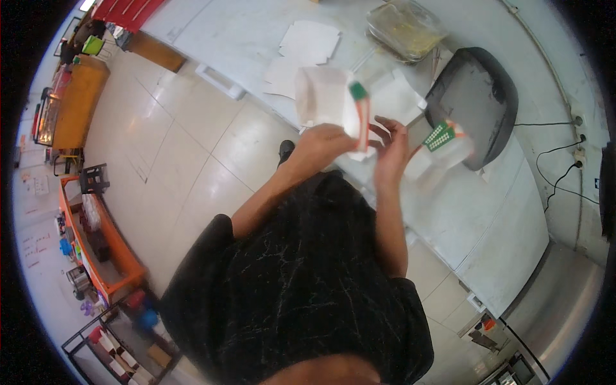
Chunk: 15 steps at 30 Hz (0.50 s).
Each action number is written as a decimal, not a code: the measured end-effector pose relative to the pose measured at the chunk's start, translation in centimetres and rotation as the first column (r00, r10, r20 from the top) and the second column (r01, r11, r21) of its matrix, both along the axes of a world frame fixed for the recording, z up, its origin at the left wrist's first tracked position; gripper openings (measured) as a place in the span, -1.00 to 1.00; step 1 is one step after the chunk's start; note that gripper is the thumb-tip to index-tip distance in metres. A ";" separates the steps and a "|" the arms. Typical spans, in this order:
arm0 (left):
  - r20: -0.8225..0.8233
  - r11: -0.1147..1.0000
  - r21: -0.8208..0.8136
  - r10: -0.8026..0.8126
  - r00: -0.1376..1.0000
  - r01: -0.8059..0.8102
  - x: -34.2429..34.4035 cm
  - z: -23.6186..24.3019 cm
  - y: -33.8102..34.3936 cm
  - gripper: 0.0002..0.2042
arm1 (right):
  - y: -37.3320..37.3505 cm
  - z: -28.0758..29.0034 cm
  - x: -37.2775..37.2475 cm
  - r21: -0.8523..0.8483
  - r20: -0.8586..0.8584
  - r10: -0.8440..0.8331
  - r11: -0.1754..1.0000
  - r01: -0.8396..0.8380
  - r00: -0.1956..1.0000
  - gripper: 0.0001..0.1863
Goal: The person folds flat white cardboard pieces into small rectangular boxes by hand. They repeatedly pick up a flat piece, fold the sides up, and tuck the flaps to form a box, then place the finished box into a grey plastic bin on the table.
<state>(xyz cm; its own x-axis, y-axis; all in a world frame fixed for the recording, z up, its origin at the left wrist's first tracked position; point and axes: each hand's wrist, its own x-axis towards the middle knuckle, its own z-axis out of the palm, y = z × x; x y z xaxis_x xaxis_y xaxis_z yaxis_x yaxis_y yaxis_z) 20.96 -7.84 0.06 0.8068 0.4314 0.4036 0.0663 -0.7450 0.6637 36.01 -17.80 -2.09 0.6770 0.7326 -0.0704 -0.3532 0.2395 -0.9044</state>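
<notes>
My left hand (324,146) grips a white paper box (321,96), blurred, with a green and orange band at its right side. My right hand (391,149) is beside the box's lower right, fingers bent and apart; whether they touch it is unclear. A second white box (443,160) with green, dotted and orange markings is blurred just right of my right hand. Flat white cardboard pieces (308,42) lie on the white table (494,244) behind the held box.
A clear plastic container (404,32) is at the table's back, near a worn dark grey chair (468,96). Cables (545,176) hang from wall sockets at right. An orange-framed unit (125,269) and yellow counter (86,109) stand left across the tiled floor (160,141).
</notes>
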 end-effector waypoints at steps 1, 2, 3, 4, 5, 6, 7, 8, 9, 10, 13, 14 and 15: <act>-0.013 0.992 0.096 -0.086 0.996 0.087 0.0 -0.3 -0.1 -0.81 | -0.2 0.4 0.9 -0.018 -0.077 0.035 0.999 -0.037 0.996 -0.48; -0.034 0.967 0.189 -0.170 0.985 0.173 -0.1 -0.5 -0.1 -0.80 | -0.4 0.8 1.7 -0.033 -0.154 0.068 0.997 -0.074 0.986 -0.47; -0.092 0.950 0.181 -0.243 0.966 0.256 -0.2 -0.6 -0.1 -0.80 | -0.6 1.2 2.3 -0.105 -0.183 0.105 0.987 -0.125 0.978 -0.41; -0.151 0.927 0.167 -0.311 0.938 0.335 -0.3 -0.6 -0.2 -0.80 | -0.8 1.6 2.5 -0.151 -0.164 0.107 0.980 -0.132 0.981 -0.38; -0.207 0.900 0.149 -0.377 0.903 0.410 -0.5 -0.6 -0.3 -0.79 | -1.0 2.0 2.6 -0.197 -0.145 0.111 0.971 -0.139 0.983 -0.36; -0.271 0.869 0.196 -0.398 0.876 0.455 -0.5 -0.7 -0.2 -0.79 | -1.1 2.1 2.7 -0.243 -0.127 0.116 0.959 -0.144 0.985 -0.34; -0.336 0.834 0.236 -0.411 0.847 0.498 -0.7 -0.9 -0.1 -0.79 | -1.2 1.0 2.6 -0.243 -0.064 0.064 0.967 -0.078 0.996 -0.36; -0.399 0.794 0.276 -0.418 0.816 0.542 -0.8 -1.1 0.0 -0.79 | -1.7 -0.3 2.8 -0.285 -0.051 0.132 0.948 -0.142 0.990 -0.41; -0.479 0.787 0.269 -0.391 0.786 0.556 -0.8 -1.2 0.2 -0.80 | -2.3 -1.4 3.3 -0.328 -0.042 0.201 0.923 -0.203 0.979 -0.46; -0.558 0.779 0.258 -0.362 0.747 0.571 -0.8 -1.1 0.6 -0.80 | -2.5 -1.6 3.5 -0.370 -0.039 0.267 0.891 -0.262 0.963 -0.50; -0.582 0.841 0.251 -0.265 0.769 0.480 -1.5 -1.8 1.2 -0.81 | -3.3 -1.5 3.4 -0.451 -0.139 0.230 0.851 -0.269 0.963 -0.63; -0.559 0.869 0.251 -0.230 0.797 0.427 -1.6 -2.2 1.3 -0.81 | -3.2 -1.2 3.2 -0.465 -0.081 0.218 0.855 -0.230 0.973 -0.64; -0.475 0.897 0.253 -0.211 0.854 0.363 -1.8 -2.5 1.1 -0.74 | -2.9 -1.0 2.7 -0.476 -0.023 0.205 0.858 -0.191 0.978 -0.65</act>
<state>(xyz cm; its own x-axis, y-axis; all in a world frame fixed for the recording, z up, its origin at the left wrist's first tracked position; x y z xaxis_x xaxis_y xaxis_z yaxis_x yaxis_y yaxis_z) 19.14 -6.79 -2.44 0.9961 0.0595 0.0658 0.0338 -0.9402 0.3390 38.70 -20.70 -3.04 0.5278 0.7345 -0.4265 -0.3209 -0.2924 -0.9008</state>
